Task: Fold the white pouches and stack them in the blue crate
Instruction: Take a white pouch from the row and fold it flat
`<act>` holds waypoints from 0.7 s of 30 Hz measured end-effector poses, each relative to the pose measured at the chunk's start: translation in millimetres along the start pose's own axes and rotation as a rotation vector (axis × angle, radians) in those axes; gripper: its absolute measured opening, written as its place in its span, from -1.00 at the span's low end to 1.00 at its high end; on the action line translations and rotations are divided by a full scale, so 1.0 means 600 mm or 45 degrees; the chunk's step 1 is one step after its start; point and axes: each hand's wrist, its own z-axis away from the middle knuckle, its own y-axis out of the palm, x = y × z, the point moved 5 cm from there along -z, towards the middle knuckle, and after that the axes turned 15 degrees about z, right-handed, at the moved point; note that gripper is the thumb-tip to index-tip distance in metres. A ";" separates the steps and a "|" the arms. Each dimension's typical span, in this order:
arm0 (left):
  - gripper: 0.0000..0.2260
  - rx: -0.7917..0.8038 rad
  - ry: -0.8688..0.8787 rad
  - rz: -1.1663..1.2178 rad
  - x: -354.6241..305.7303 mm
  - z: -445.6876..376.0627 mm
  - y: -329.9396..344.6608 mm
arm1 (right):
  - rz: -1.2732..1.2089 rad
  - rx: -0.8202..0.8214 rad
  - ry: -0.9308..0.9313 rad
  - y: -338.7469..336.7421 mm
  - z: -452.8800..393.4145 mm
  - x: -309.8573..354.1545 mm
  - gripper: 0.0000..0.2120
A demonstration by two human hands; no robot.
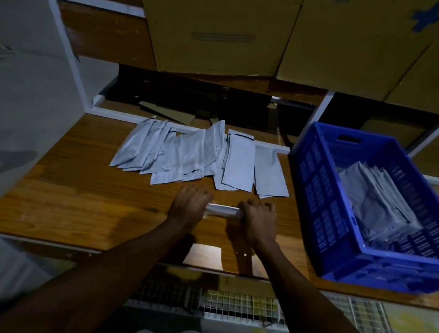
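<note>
Two curled hands, left hand (190, 203) and right hand (257, 219), gripping folded pouch (222, 211) ends

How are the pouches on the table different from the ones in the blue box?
The table pouches lie long and flat, fanned out in a row; the crate pouches look shorter, folded and stacked. The table ones sit on bare wood; the others sit inside the blue crate. Both are white.

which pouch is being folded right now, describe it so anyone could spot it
On the wooden table, left of the blue crate, find the two hands. The pouch is the narrow white strip gripped between them, apart from the flat spread of pouches behind.
</note>
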 end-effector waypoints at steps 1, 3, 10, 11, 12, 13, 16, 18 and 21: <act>-0.90 -0.026 0.027 0.003 0.001 0.007 0.006 | 0.021 -0.001 0.008 0.005 0.008 0.005 -0.63; -0.87 -0.032 0.059 0.000 0.003 0.029 0.026 | 0.058 0.001 0.026 0.019 0.030 0.019 -0.66; -0.49 0.307 -0.057 -0.103 -0.009 0.111 0.073 | 0.017 0.237 0.040 0.086 0.107 0.053 -0.50; -0.39 0.346 -0.081 -0.092 -0.006 0.118 0.079 | -0.022 0.272 0.010 0.091 0.113 0.056 -0.42; -0.32 0.365 -0.099 -0.054 -0.002 0.125 0.088 | -0.078 0.310 -0.019 0.098 0.117 0.058 -0.34; -0.28 0.376 -0.108 -0.004 0.003 0.130 0.097 | -0.140 0.357 -0.038 0.106 0.122 0.059 -0.27; -0.31 0.353 -0.067 0.040 0.011 0.139 0.119 | -0.243 0.433 -0.036 0.130 0.126 0.062 -0.30; -0.32 0.388 -0.096 0.028 0.012 0.138 0.124 | -0.302 0.446 0.030 0.133 0.125 0.064 -0.33; -0.28 0.448 -0.132 0.001 0.013 0.138 0.133 | -0.322 0.443 0.083 0.133 0.126 0.068 -0.34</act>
